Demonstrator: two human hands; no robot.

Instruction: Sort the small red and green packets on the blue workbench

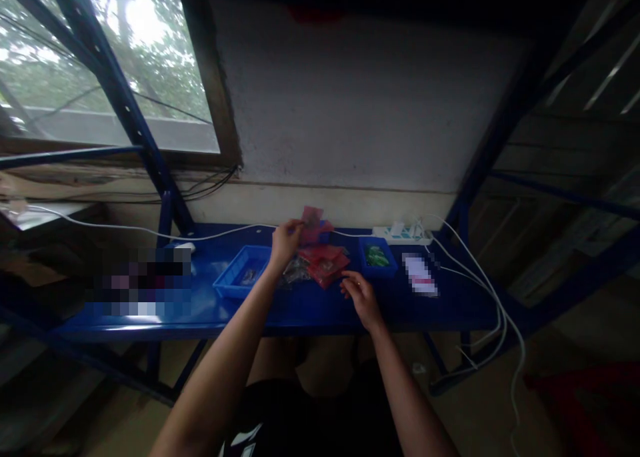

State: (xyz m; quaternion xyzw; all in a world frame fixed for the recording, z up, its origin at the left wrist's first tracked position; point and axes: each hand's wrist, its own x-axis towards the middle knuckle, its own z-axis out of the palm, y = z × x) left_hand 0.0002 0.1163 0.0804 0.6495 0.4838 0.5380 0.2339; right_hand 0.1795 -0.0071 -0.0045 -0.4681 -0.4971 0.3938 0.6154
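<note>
My left hand (286, 242) is closed in a pinch on a small translucent red plastic bag (312, 217), raised at the back of the blue table. Something dark shows inside the bag, too small to make out. My right hand (364, 301) is half bent with its fingers apart, just right of a pile of red plastic bags (327, 267); I see nothing held in it. Clear plastic packets (297, 270) lie against the left side of that pile. Behind the pile, a small blue container (325, 231) is partly covered by red bags.
Left of the pile stands a blue tray (225, 286) with small packets. A blue bin (379, 271) holding green packets stands to the right, near a white power strip (400, 235) with cables. A blurred-out pale object (420, 275) lies right on the blue table (310, 317).
</note>
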